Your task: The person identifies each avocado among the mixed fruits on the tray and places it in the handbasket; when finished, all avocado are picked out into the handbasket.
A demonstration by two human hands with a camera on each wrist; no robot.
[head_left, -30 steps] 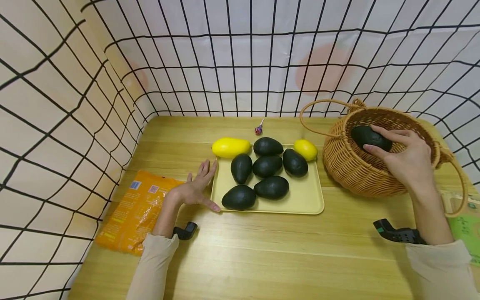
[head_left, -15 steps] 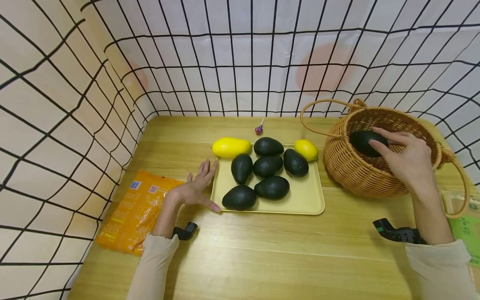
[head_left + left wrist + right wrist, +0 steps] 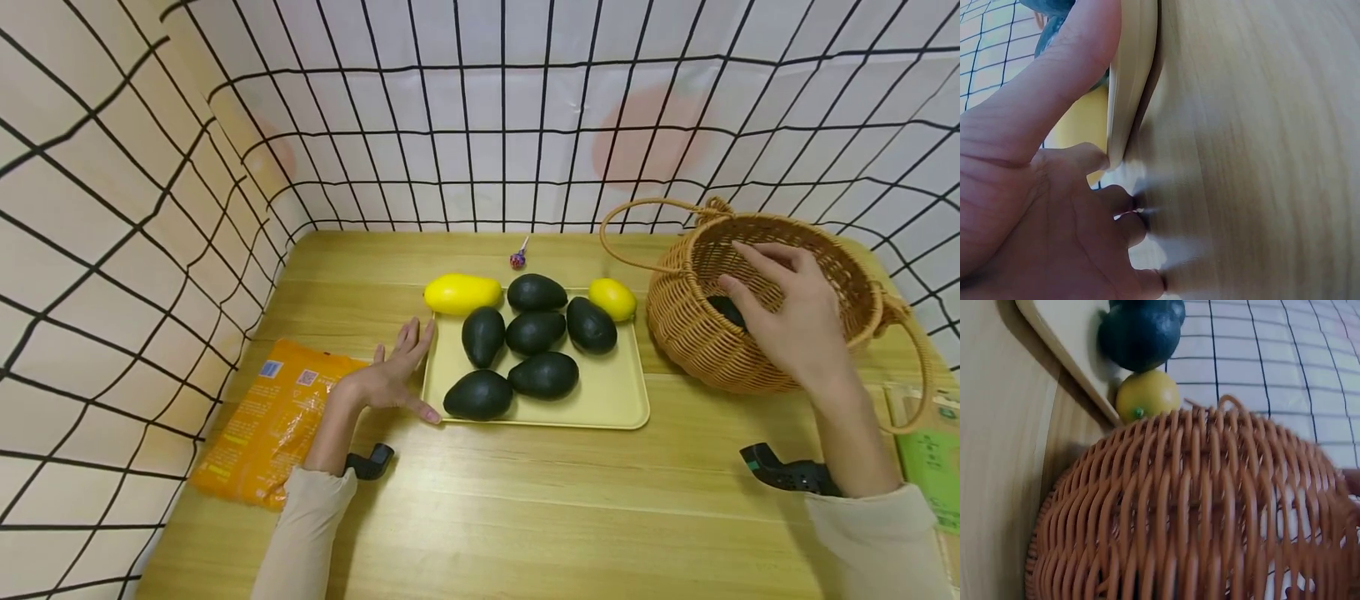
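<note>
Wicker basket [image 3: 705, 346], one, stands at the right of the head view; one dark avocado [image 3: 724, 312] is partly visible inside it. Right hand [image 3: 798, 321] is at the basket's mouth, thumb and fingers parted with a gap between them. One pale yellow tray [image 3: 611, 396] lies at centre, bearing six dark avocados [image 3: 543, 375]. Two yellow fruits are counted: a long one [image 3: 462, 295] at the tray's upper left corner, a smaller one [image 3: 611, 300] at its upper right. Left hand [image 3: 386, 379] is at the tray's left edge, fingers spread wide. Also recorded: one lollipop [image 3: 517, 260] at upper centre, one orange bag [image 3: 281, 433] at lower left, one green package [image 3: 932, 467] at the right edge.
</note>
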